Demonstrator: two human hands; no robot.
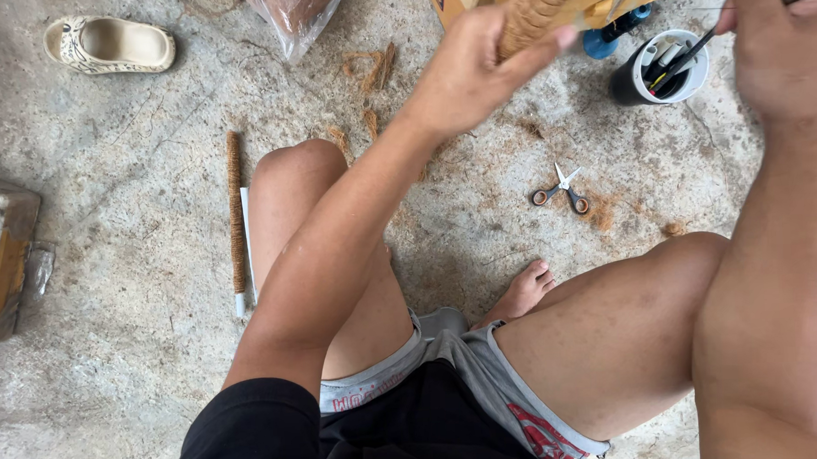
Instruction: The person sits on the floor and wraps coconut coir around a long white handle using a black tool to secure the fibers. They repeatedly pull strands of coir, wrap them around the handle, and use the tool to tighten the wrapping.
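Two bare hands are up near the top of the view, both busy with one coir-wrapped pole (546, 8) that pokes out of frame, so I can't see its far end. Nearest the camera are just the person's knees and grey shorts (488, 373), and one bare foot (524, 290) flat on the concrete floor (130, 379).

Left hand (475, 70) is closed around the rope-covered part of the pole, thumb pressed along it. Right hand (781, 34) is curled tight on something short and dark at the frame's upper edge, maybe a tool handle or the pole's other bit, honestly can't tell.

Stuff that could bite from here, as I see it: the small scissors (561, 193) lie open-bladed just past that foot, so a shuffle forward risks a jab. Loose fibre is scattered all around them, slippery underfoot. A finished wrapped stick (235, 214) beside a thin white pipe (246, 241) could roll if a knee nudges it.

Further out, the black-and-white cup of tools (663, 67) sits right under the raised pole; a dropped end would tip it. A beige sandal (111, 43) sits well clear.
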